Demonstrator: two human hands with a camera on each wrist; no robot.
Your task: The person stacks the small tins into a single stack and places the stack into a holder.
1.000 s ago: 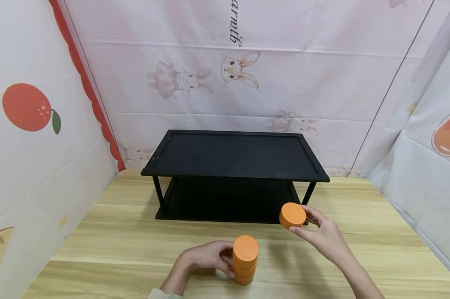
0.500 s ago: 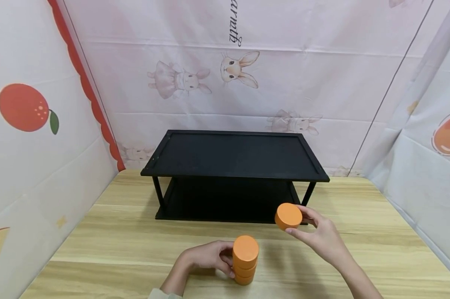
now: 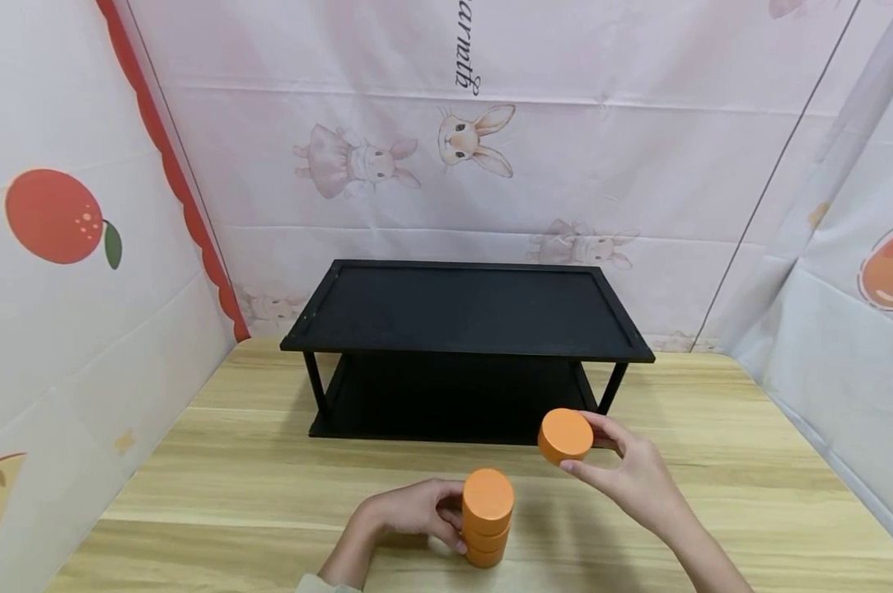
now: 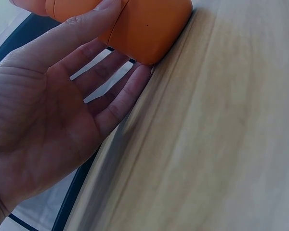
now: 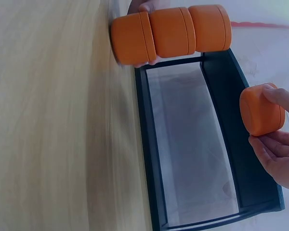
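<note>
"What's being held?"

"The left hand (image 3: 414, 508) grips a stack of three orange cylinders (image 3: 488, 501); the right hand (image 3: 634, 473) pinches a single cylinder (image 3: 565, 435)."

"Where are they?"

"The stack stands upright on the wooden surface (image 3: 194, 494), the single cylinder aloft to its right. Behind is a black two-tier rack (image 3: 461, 309), then a rabbit-print sheet (image 3: 306, 49)."

Sideways lettering (image 3: 465, 51) — "armth", on pink backdrop (image 3: 483, 198)
</note>
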